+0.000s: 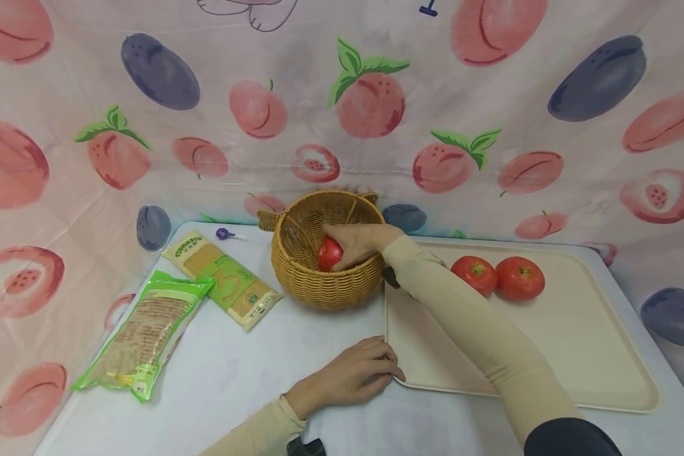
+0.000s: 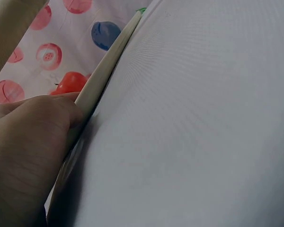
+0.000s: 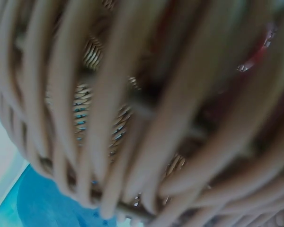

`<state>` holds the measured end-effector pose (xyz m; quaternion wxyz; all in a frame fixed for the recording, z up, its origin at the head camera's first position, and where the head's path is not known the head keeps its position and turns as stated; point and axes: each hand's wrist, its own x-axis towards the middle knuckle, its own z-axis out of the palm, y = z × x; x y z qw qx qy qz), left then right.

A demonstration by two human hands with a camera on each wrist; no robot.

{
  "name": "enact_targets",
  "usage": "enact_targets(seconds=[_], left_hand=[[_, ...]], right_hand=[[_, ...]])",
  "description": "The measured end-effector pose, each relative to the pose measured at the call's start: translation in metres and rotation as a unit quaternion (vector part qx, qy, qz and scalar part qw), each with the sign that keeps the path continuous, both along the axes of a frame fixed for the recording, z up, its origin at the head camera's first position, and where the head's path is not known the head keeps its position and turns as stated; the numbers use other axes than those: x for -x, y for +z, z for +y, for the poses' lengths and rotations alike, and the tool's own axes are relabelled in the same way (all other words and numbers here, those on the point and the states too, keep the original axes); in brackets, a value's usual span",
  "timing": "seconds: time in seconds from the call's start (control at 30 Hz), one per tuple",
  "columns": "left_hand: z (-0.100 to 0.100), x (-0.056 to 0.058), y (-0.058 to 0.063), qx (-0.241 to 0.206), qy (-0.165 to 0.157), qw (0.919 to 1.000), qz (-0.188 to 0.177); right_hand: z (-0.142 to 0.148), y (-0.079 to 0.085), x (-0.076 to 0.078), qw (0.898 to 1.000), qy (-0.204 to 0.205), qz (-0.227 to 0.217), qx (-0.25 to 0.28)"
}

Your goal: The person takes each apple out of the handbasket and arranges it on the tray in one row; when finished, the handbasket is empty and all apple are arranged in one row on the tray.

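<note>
Inside the round wicker basket [image 1: 327,292], my right hand [image 1: 356,244] grips a red round fruit [image 1: 329,253]. The wrist crosses over the basket's right rim. In the right wrist view the basket's weave [image 3: 128,113] fills the picture and hides the hand. My left hand [image 1: 356,372] pinches the rim of the beige tray [image 1: 547,354] at its near left corner. The left wrist view shows that hand [image 2: 33,142] close up against the tray's edge [image 2: 102,78]. Two red tomatoes [image 1: 520,278] sit side by side toward the back of the tray, the left one partly behind my right sleeve.
Left of the basket lie a yellow-green packet of noodles [image 1: 225,278] and a green-edged clear bag of brown food [image 1: 145,332]. A purple-wrapped lollipop [image 1: 223,234] lies near the back edge. A fruit-print cloth [image 1: 313,76] hangs behind the white table [image 1: 234,380].
</note>
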<state>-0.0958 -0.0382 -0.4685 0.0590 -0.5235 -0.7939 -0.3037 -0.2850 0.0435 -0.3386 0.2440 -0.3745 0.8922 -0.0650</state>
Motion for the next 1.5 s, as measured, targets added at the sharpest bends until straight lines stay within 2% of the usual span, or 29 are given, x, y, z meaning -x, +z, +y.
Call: enact_targets(seconds=[0.2, 0.6, 0.83, 0.93, 1.07, 1.3, 1.5], left_hand=[[0.001, 0.0, 0.001, 0.001, -0.001, 1.0, -0.005], [0.001, -0.001, 0.0, 0.006, -0.001, 0.9999, -0.013], [0.002, 0.001, -0.002, -0.001, -0.004, 0.9999, -0.01], [0.002, 0.001, -0.002, 0.0, -0.005, 0.9999, -0.011], [0.002, 0.001, -0.002, -0.002, -0.005, 0.9999, -0.01], [0.001, 0.0, 0.0, -0.003, -0.002, 0.9999, -0.012], [0.002, 0.0, -0.002, 0.0, 0.001, 0.9998, -0.021]], right_hand=[[0.002, 0.0, -0.002, 0.999, 0.003, 0.026, 0.026], [0.006, 0.005, -0.006, 0.995, -0.019, 0.067, 0.078], [0.01, 0.008, -0.01, 0.987, -0.054, 0.113, 0.102], [0.011, 0.008, -0.012, 0.981, -0.073, 0.135, 0.12], [0.016, 0.007, -0.013, 0.968, -0.097, 0.155, 0.17], [0.029, 0.005, -0.019, 0.951, -0.159, 0.142, 0.226], [0.037, 0.001, -0.026, 0.935, -0.194, 0.138, 0.264]])
